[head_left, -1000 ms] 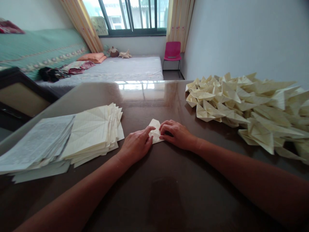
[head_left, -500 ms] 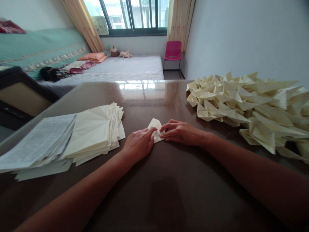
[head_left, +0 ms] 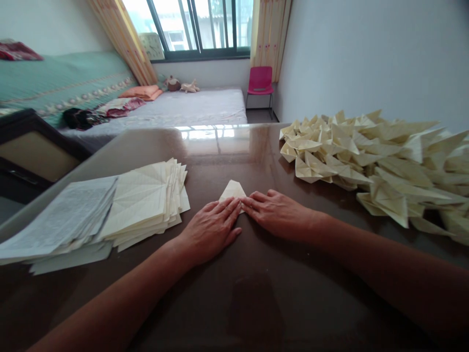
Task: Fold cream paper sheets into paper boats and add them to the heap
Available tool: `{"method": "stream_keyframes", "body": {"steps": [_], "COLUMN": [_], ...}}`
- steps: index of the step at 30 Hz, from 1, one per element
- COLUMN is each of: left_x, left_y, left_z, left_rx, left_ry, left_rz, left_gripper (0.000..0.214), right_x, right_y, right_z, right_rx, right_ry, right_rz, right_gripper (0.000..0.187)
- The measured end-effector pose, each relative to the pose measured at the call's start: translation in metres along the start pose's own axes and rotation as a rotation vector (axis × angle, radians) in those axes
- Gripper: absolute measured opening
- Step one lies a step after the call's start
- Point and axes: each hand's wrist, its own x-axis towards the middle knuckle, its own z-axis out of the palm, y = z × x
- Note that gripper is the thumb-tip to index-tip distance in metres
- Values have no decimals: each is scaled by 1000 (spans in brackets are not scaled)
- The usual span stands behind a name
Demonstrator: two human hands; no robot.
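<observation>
A small folded piece of cream paper lies on the glossy brown table, its pointed top facing away from me. My left hand rests flat over its lower left part, fingers stretched out and thumb spread to the side. From the right, my right hand lays its outstretched fingertips on the paper's right edge. The two hands' fingertips nearly meet on the paper. Part of its lower side is hidden under the fingers.
On the left lie a stack of creased cream sheets and a stack of printed sheets. A large heap of folded cream paper pieces covers the table's right side. Beyond stand a bed and a pink chair.
My left hand has flattened and its thumb has moved off the paper toward me. My right hand's fingers have stretched out along the paper's edge. The view has shifted slightly.
</observation>
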Motion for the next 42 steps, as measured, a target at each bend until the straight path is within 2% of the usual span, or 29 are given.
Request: {"method": "stream_keyframes", "body": {"steps": [6, 13, 17, 19, 21, 24, 27, 28, 31, 33, 38, 42], "left_x": [1, 3, 4, 6, 8, 9, 4, 1, -4, -5, 0, 3], "left_y": [0, -19, -21, -14, -6, -1, -13, -19, -33, -37, -31, -21], "left_z": [-5, -9, -15, -17, -17, -18, -24, -26, -27, -24, -10, -5], "left_rx": [34, -63, -86, -66, -61, -164, -281, -293, -283, -262, -195, -82], "left_ry": [-55, -180, -114, -70, -38, 22, 92, 107, 2, -18, 37, 82], "left_rz": [-9, 2, -4, -40, -71, -105, -172, -154, 29, 59, 78, 91], "left_gripper": [45, 46, 39, 30, 23, 25, 26, 28, 55, 61, 33, 28], "right_x": [-4, 6, 12, 14, 14, 10, 7, 6, 8, 10, 13, 8], "right_y": [-31, -25, -25, -27, -27, -14, 12, 20, 38, 43, 45, 39], "right_z": [0, -6, -5, -4, -4, -2, 4, 8, 21, 29, 36, 21], "right_rx": [-161, -148, -98, -75, -59, -17, 109, 175, 388, 500, 574, 352], "right_ry": [-40, -58, -30, 5, 32, 43, 68, 95, 237, 303, 301, 200], "right_rz": [98, 79, 140, 194, 220, 170, 64, 45, -4, -31, -44, -33], "right_gripper": [31, 24, 25, 30, 28, 18, 21, 24, 29, 29, 27, 30]}}
